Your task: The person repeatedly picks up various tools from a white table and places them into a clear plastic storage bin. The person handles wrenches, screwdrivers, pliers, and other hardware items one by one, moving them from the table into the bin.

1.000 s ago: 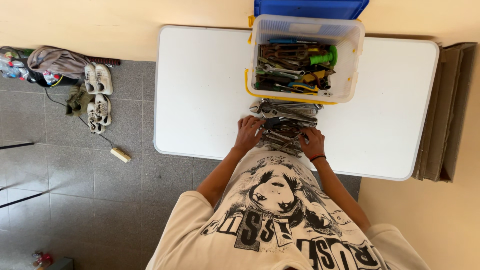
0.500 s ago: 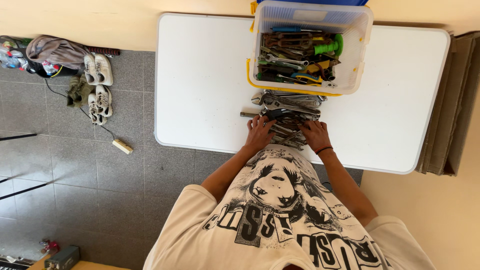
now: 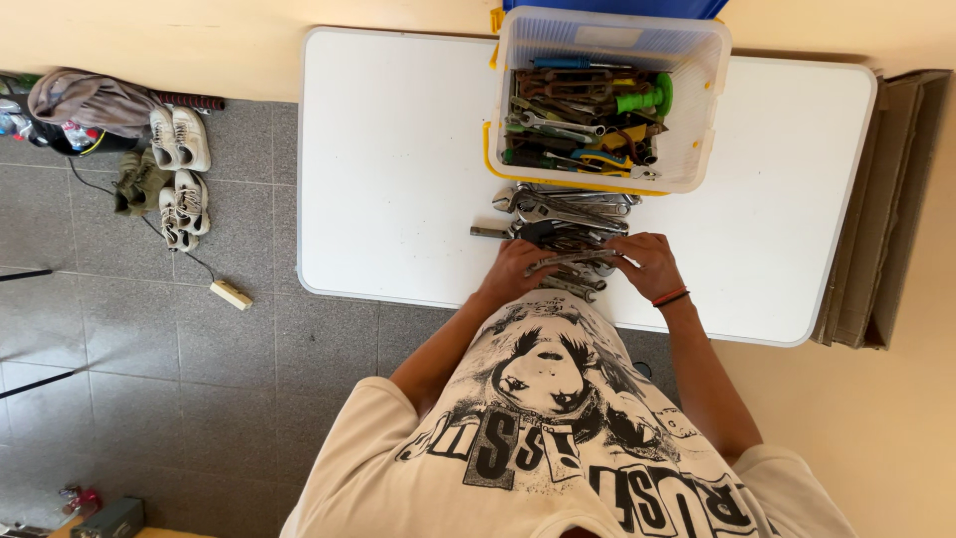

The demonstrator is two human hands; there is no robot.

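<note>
Hands work side by side at the near edge of a white table (image 3: 398,169), seen from straight above. The left hand (image 3: 515,271) lies knuckles up, fingers curled down onto the near end of a pile of wrenches (image 3: 563,217); how tight the grip is cannot be told, since the fingertips are hidden under the hand. The right hand (image 3: 649,264) sits just beside it, fingers bent over the other end of the pile, a red and black band on its wrist. One grey wrench (image 3: 578,261) runs across between the two hands, touching both, slightly curved and lying nearly level with the table edge; each hand seems to have an end of it, though the fingers' hold is not clear. The pile is made of dull metal spanners and adjustable wrenches laid roughly parallel, spreading from the hands up toward a clear plastic bin (image 3: 697,110) with a yellow rim. That bin stands on the far side of the table, touching or almost touching the top of the pile, and is filled with mixed tools, among them a green handle (image 3: 642,100) and several blue and yellow grips. On the tiled floor to the left of the table stand white shoes (image 3: 181,139) in pairs, a bundle of cloth (image 3: 85,100), and a small white plug block (image 3: 230,294) on a cable. Flat cardboard (image 3: 886,209) leans at the right end of the table.
</note>
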